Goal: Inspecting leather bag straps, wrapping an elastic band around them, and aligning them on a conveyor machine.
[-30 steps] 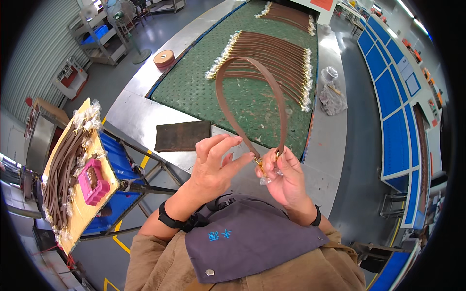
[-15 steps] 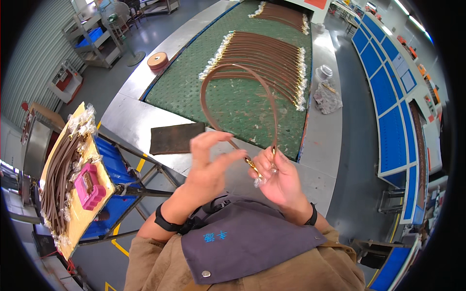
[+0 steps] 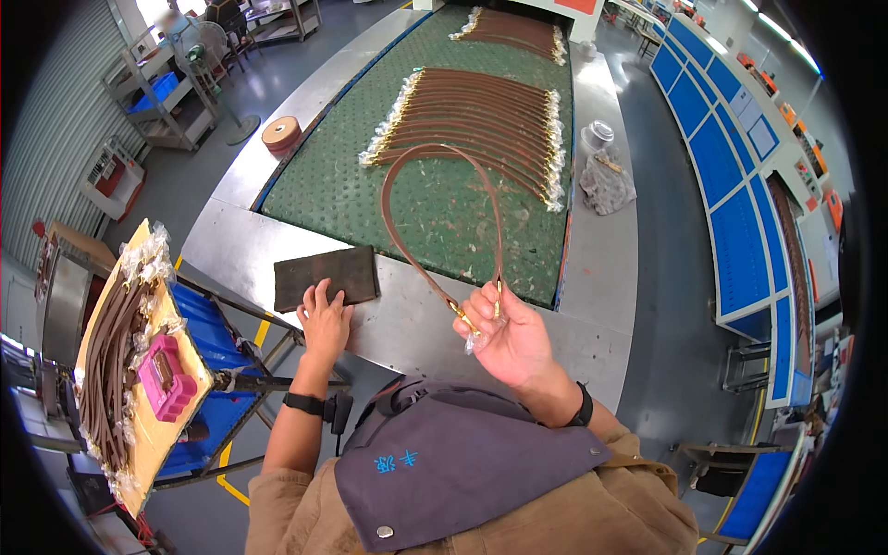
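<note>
My right hand (image 3: 514,339) pinches together the two gold-coloured metal ends of a brown strap (image 3: 387,196). The strap bows up into a tall loop over the near part of a green conveyor belt (image 3: 444,222), and clear plastic film covers at least one end. Fingers spread, my left hand (image 3: 326,322) reaches to a dark brown folded cloth or pad (image 3: 344,270) lying on the metal table edge. Its fingertips rest on the pad's near side. A row of similar brown straps (image 3: 481,111), with wrapped ends, lies across the belt.
More straps (image 3: 111,361) hang over a yellow board (image 3: 199,365) at left, beside a pink tray (image 3: 166,379). A ribbon roll (image 3: 281,134) sits on the left metal edge (image 3: 231,190). Crumpled plastic (image 3: 608,185) lies on the right edge. Blue-panelled machinery (image 3: 740,231) runs along the right.
My left hand has left the strap and moved down-left to the dark pad. The right hand keeps the strap ends, now slightly lower and farther left in view.
</note>
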A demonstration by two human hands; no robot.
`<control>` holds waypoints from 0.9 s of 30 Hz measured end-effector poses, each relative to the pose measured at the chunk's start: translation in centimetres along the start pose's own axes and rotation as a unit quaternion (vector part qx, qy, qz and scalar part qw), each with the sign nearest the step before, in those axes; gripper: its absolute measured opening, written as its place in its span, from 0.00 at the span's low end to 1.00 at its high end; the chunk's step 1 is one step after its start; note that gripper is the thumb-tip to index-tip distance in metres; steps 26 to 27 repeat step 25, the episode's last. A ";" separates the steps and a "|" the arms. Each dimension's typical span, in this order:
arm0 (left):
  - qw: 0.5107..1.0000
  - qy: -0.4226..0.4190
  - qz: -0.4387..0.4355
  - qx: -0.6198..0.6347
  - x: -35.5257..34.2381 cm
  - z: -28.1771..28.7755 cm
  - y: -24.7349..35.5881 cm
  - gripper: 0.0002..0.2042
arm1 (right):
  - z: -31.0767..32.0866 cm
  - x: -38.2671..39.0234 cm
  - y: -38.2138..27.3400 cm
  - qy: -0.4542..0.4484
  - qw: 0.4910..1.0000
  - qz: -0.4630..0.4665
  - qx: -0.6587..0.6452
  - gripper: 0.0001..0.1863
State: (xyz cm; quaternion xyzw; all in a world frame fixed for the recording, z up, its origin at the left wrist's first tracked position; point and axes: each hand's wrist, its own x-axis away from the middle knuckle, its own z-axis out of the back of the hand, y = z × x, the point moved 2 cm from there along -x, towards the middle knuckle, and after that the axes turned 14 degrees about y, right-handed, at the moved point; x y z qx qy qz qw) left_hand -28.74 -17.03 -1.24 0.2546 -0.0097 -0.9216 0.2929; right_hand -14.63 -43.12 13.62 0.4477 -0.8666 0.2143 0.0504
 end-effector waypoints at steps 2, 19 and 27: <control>0.999 -0.042 0.004 0.025 -1.5 1.9 0.9 0.19 | -0.1 0.1 -0.1 0.010 1.000 0.005 0.013 0.14; 0.915 0.182 -0.297 0.205 -5.5 18.1 16.1 0.30 | -1.4 1.1 0.0 -0.027 0.999 -0.005 0.042 0.13; 0.920 0.164 -0.299 0.193 -5.6 18.1 16.6 0.31 | -1.5 1.2 0.0 -0.019 0.999 -0.013 0.041 0.13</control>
